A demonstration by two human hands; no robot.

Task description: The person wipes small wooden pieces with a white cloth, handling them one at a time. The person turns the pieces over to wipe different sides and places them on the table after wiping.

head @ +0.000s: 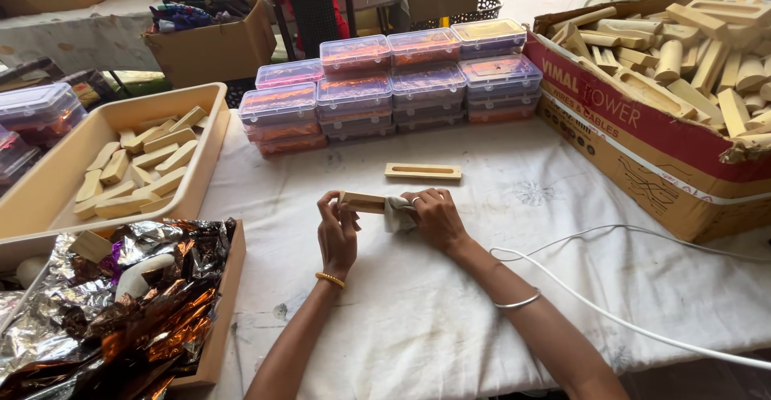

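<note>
The left hand (337,235), fingers curled, grasps the near end of a small wooden block (363,202), which is held level just above the white tablecloth (418,312) at the centre of the view. The right hand (438,219) is clenched around a pale cloth (397,214) and presses it against the block's other end, so that the block spans the gap between the two hands, its left part exposed and its right part covered by the cloth and fingers. A gold bangle (329,279) sits on the left wrist and a thin silver bangle (518,301) on the right forearm. Just beyond the hands, apart from them, a second slotted wooden piece (422,172) lies flat on the tablecloth. Farther back stand stacked clear plastic boxes (393,87) with orange contents, arranged in two rows. To the left, a beige tray (210,139) holds a loose heap of wooden blocks (140,171); nearer the viewer on that side, crumpled metallic foil (120,312) fills a shallow tray. More lidded boxes (36,115) sit at the far left edge. To the right, a large cardboard carton (642,139) in red and brown is filled with unfinished wooden pieces (683,55). A white cable (626,320) runs across the tablecloth beside the right forearm. In the background are another cardboard box (210,46) with folded fabrics and a dark chair (312,10).
</note>
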